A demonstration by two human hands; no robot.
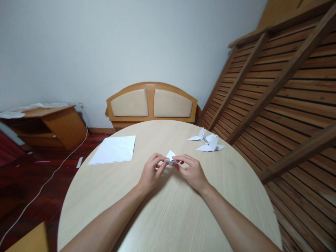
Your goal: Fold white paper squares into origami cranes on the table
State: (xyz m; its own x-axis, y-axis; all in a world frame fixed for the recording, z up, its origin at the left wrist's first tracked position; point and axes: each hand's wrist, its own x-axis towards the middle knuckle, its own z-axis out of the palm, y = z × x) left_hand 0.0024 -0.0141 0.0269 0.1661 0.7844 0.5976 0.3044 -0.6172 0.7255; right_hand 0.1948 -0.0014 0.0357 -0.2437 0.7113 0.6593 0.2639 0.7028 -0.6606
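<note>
Item: folded paper piece (171, 156), white and small, held just above the tabletop (168, 217), right of the stack of white sheets (114, 149). The left hand (151, 172) and right hand (193, 171) pinch its two ends, fingers narrow. Likely light, thin and easily creased, so best gripped at its folded edges. Folded paper figures (210, 142) lie farther right of the stack.
</note>
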